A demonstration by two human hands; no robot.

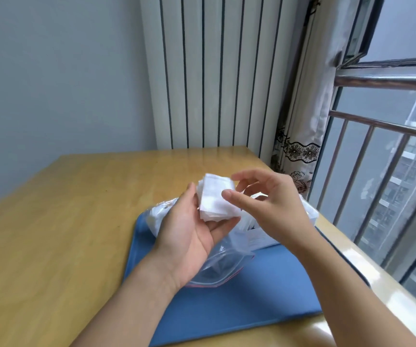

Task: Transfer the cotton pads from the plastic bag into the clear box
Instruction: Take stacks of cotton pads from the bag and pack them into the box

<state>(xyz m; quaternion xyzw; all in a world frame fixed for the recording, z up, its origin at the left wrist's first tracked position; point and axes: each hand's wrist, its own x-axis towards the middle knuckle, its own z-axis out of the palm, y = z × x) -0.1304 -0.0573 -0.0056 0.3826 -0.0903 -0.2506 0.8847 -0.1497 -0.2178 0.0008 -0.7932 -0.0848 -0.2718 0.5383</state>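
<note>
A stack of white square cotton pads [216, 200] sits in my left hand [192, 234], held palm-up above the table with the fingers curled under and around the stack. My right hand [269, 199] hovers just right of the stack, thumb and fingers spread and relaxed, its thumb tip close to the top pad. Beneath my hands lies the clear plastic zip bag [223, 265] with a red seal line, more pads showing in its far end. The clear box [310, 214] stands behind my right hand, mostly hidden.
A blue mat [252, 304] lies on the wooden table [64, 234] under the bag and box. A white radiator stands against the far wall. A curtain and a barred window run along the right, close to the table's right edge.
</note>
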